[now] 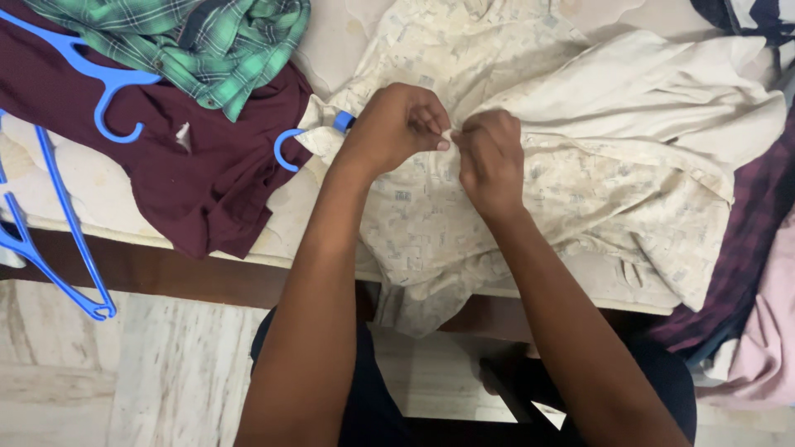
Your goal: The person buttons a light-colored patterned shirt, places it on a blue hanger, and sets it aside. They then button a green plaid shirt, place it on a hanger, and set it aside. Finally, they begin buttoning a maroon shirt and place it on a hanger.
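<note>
At the far left we see blue plastic hangers [58,240] at the edge of the bed, then a maroon garment [207,165] with a small white tag [183,136], and a green checked shirt [190,41] lying on top of it. A blue hanger hook [286,149] comes out from the collar of the cream printed shirt [431,215], which is spread in the middle of the bed. Our left hand [397,124] and right hand [490,157] meet on this shirt, fingers closed narrow, both pinching the same small fold of cloth.

Two bare forearms, no sleeves, no rings or watch showing, dark navy trousers at the legs
</note>
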